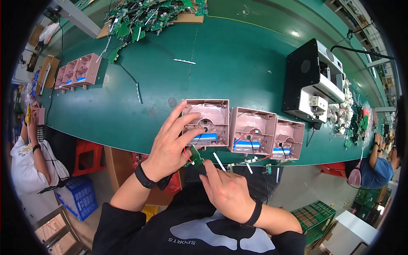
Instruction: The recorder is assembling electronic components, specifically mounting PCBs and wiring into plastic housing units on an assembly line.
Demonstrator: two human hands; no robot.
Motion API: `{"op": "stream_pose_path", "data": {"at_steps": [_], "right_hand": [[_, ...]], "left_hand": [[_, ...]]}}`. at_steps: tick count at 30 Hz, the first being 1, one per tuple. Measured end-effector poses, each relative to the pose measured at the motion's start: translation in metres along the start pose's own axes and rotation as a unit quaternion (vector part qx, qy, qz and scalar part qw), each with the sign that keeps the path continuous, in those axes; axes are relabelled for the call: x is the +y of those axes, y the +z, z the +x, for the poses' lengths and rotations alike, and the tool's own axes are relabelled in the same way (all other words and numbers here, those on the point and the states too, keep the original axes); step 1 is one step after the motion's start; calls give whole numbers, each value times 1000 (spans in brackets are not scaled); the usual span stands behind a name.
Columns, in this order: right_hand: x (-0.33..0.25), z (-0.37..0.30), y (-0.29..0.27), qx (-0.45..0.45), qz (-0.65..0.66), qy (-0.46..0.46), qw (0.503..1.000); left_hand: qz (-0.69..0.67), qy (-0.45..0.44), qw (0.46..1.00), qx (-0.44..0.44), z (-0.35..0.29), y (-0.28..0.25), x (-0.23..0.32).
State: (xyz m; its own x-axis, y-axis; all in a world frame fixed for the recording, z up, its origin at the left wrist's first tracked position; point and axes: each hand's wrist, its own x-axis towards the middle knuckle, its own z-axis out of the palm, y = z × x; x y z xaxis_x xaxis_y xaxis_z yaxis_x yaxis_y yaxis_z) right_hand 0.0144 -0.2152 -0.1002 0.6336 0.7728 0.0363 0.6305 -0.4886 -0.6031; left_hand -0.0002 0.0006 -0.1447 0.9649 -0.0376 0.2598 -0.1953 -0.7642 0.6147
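Observation:
A pink plastic housing (221, 111) lies open side up at the table's near edge, with a blue battery pack (209, 138) inside. My left hand (165, 146) is spread over its left side, fingers stretched out and reaching into it. Just below the housing, between my hands, a small green circuit board (194, 157) is tilted, with a red wire and white connector on it. My right hand (229, 191) has its fingers closed at the board's right edge; its grip is partly hidden. Two similar housings stand to the right, a middle one (254, 121) and a right one (292, 132).
Small boards (267, 169) and wires line the near table edge. A black-and-white machine (314, 80) stands at right. Circuit boards (144, 19) are heaped at the far side; more pink housings (78, 71) sit at left. People work at both sides; a blue crate (78, 197) stands on the floor.

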Motion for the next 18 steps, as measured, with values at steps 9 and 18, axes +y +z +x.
{"op": "stream_pose_path", "data": {"at_steps": [9, 18], "right_hand": [[6, -15, -2, 1, -53, -13, 998], [11, -7, 17, -37, -252, 2, 967]], "left_hand": [[97, 9, 994, -40, 8, -9, 11], [129, 8, 991, -31, 2, -3, 16]]}}
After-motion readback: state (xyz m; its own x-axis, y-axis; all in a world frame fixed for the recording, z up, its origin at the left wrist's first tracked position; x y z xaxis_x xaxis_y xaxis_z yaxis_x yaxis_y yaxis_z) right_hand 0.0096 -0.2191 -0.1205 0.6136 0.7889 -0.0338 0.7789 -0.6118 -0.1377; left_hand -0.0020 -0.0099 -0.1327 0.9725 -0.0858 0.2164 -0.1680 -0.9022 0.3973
